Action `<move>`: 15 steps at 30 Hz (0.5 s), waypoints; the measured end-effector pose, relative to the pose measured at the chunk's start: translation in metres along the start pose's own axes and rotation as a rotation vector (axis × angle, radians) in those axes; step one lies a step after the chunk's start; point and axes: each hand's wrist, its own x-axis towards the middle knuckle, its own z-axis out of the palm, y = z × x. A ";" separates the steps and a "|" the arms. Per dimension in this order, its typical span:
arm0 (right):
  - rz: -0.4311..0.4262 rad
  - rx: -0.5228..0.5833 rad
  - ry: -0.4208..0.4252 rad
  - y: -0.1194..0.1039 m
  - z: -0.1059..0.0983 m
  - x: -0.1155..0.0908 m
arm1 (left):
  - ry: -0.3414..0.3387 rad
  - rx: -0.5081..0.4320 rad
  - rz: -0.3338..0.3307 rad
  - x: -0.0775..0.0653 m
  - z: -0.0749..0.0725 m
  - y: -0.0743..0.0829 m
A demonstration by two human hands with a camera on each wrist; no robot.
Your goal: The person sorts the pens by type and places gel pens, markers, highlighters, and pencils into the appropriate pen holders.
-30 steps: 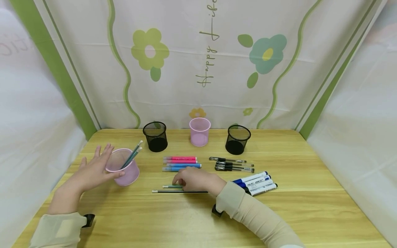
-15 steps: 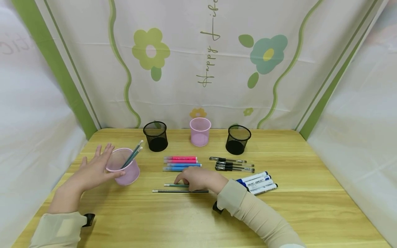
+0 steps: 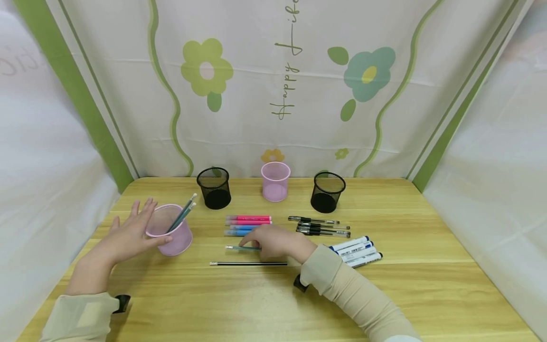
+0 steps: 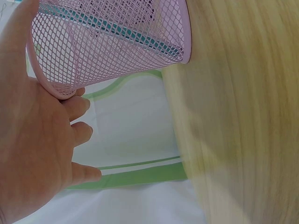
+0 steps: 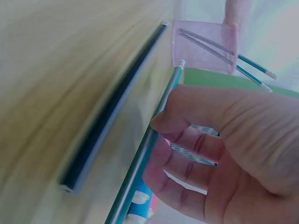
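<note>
My left hand [image 3: 128, 237] holds a pink mesh pen cup [image 3: 180, 242] at its rim, thumb on the near side, other fingers spread. Two green pencils [image 3: 181, 218] lean inside that cup, their eraser ends sticking out. With thumb and fingers, my right hand [image 3: 275, 243] pinches another green pencil [image 5: 128, 186], which looks slightly raised from the wooden table in the right wrist view. A black pencil [image 3: 248, 263] lies on the table just nearer than this hand. Pink and blue markers [image 3: 249, 221] lie just beyond it, the blue ones partly covered by the hand.
A black mesh cup [image 3: 216, 192], a second pink cup [image 3: 275, 183] and another black cup [image 3: 326, 194] line the table's back. Several black gel pens [image 3: 320, 227] and whiteboard markers [image 3: 359, 251] lie to the right. A printed curtain [image 3: 256, 118] encloses the table.
My right hand has moved the green pencil away from the black pencil, toward the blue markers. The left hand and its cup have stayed in place.
</note>
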 end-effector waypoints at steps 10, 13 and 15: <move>-0.027 0.117 0.087 -0.001 -0.023 -0.002 | -0.003 -0.001 -0.001 0.001 0.000 -0.001; -0.031 0.106 0.115 -0.001 -0.030 -0.003 | -0.003 -0.003 0.000 0.000 0.000 0.000; -0.026 0.119 0.129 -0.002 -0.033 -0.003 | -0.002 -0.004 -0.001 -0.001 -0.001 0.000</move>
